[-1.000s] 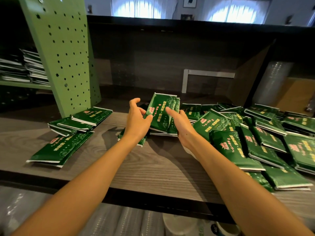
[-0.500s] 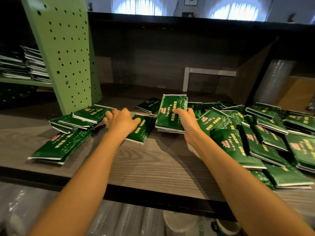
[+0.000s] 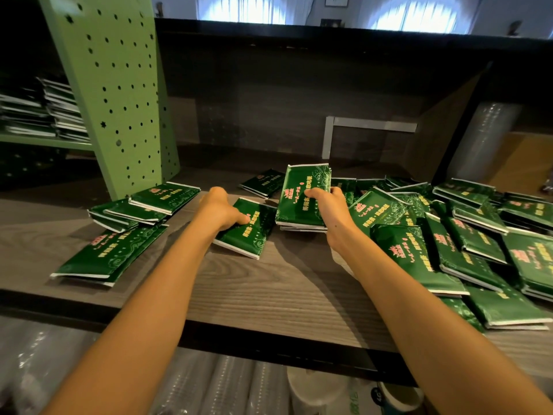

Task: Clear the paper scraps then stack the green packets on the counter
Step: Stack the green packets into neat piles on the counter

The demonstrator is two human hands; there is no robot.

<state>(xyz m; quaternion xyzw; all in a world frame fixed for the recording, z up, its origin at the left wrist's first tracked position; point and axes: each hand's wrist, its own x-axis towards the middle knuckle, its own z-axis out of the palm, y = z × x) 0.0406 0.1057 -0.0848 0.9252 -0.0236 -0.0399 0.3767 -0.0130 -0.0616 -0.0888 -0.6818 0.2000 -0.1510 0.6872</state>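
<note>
My right hand grips a small stack of green packets, tilted up at the middle of the wooden counter. My left hand holds a single green packet lying just left of that stack, thumb on its top face. A large heap of loose green packets covers the counter's right side. A smaller group of green packets lies at the left. One more packet lies behind the two hands. No paper scraps show.
A green perforated metal post stands at the back left, with stacked packets on a shelf beside it. A dark back wall closes the counter. Plastic-wrapped cups sit below the front edge.
My left hand let go of the stack, moved left and down, then took hold of the single packet on the counter. My right hand kept the stack, shifting it slightly.
</note>
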